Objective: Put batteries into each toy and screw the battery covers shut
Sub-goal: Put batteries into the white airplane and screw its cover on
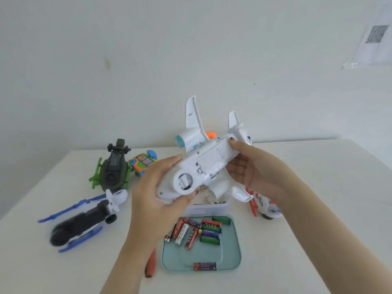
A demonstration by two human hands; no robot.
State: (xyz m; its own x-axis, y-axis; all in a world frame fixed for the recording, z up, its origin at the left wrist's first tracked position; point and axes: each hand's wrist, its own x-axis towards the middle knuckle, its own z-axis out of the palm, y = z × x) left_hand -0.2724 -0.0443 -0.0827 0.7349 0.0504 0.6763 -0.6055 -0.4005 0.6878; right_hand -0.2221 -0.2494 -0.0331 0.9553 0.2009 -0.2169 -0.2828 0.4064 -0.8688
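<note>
Both hands held a white plane (203, 166) in the air above the middle of the tabletop (307, 187), with its belly turned to the camera and its tail up toward the wall (127, 60). The left hand (161, 187) gripped the nose end: its fingers were curled over the upper side and the thumb pressed from below. The right hand (250, 166) held the tail end with the palm toward the camera, the thumb tip on the belly and the other fingers curled behind the body. The rectangular cover (210, 161) lay flat in the belly; I could not tell if a screw sat in it.

Near the front edge stood a teal tray (233, 251) with loose batteries (201, 230), red, green, silver and purple. Their labels were too blurred to read. A dark pack (204, 266) lay at the front wall of the tray, and its print was also unreadable. A screwdriver (150, 264) with a red handle lay just left of the tray. A clear box (210, 206) touched the far side of the tray.

A green helicopter (114, 168) lay near the far-left corner and bore small white marks that I could not read. A colourful small toy (143, 162) was just beside it. A blue helicopter (82, 223) lay toward the left edge. A red toy (265, 206) lay right of the box. On the wall, at the top right, hung a sheet (376, 35) with a QR code.
</note>
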